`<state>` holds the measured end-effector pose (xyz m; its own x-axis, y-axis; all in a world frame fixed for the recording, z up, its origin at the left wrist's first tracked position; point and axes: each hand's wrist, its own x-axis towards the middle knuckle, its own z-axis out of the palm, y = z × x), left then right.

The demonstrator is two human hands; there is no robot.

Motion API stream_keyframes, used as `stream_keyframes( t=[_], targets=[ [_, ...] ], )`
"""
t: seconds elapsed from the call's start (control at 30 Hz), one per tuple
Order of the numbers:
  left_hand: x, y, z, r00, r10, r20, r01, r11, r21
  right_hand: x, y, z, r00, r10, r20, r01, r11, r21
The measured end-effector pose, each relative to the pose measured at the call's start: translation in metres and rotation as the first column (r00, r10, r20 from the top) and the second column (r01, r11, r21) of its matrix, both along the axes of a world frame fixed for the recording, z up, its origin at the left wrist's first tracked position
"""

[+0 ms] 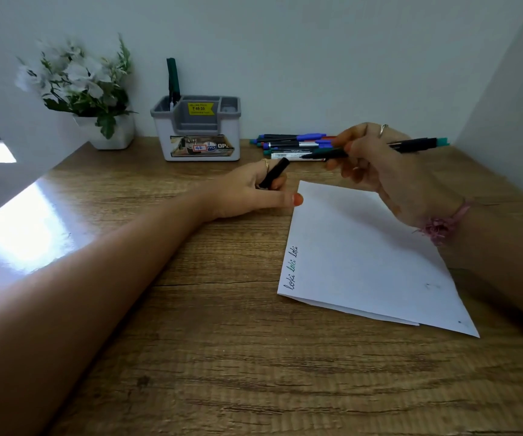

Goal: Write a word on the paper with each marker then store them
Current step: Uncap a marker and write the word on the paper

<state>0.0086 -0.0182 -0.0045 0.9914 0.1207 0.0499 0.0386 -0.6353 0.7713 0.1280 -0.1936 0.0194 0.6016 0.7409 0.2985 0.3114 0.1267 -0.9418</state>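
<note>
Right hand [389, 171] raised over far corner of paper [370, 256], fingers clamped on uncapped marker [376, 147], tip toward 9 o'clock. Left hand [254, 191] resting on table [210, 357] beside paper's far-left edge, fingers closed around black cap [274, 173]. Remaining markers [291, 144] at 12 o'clock; organizer [199, 130] at 11 (two markers standing inside). Near table open.

- I see my left hand [247, 190] with orange-painted nails and a thin gold ring.
- My right hand [389, 171] wears a silver ring; a frayed pink thread bracelet [442, 225] circles its wrist.
- Both forearms are bare.
</note>
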Motion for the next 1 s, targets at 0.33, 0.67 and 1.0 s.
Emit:
stream_keyframes(
  t=[0.33, 0.67, 1.0],
  targets=[
    [0.0, -0.004, 0.0, 0.999, 0.039, 0.018, -0.04, 0.999, 0.021, -0.01, -0.003, 0.004, 0.999, 0.017, 0.036, -0.016, 1.0, -0.02],
    [0.002, -0.004, -0.002, 0.991, 0.032, 0.127, -0.046, 0.993, 0.109, -0.007, -0.005, 0.008, 0.996, 0.008, 0.092, -0.001, 0.997, -0.071],
    [0.006, -0.002, 0.002, 0.966, 0.007, 0.257, -0.067, 0.972, 0.225, -0.003, -0.009, 0.008, 0.975, 0.198, 0.098, -0.183, 0.972, -0.15]
  ],
)
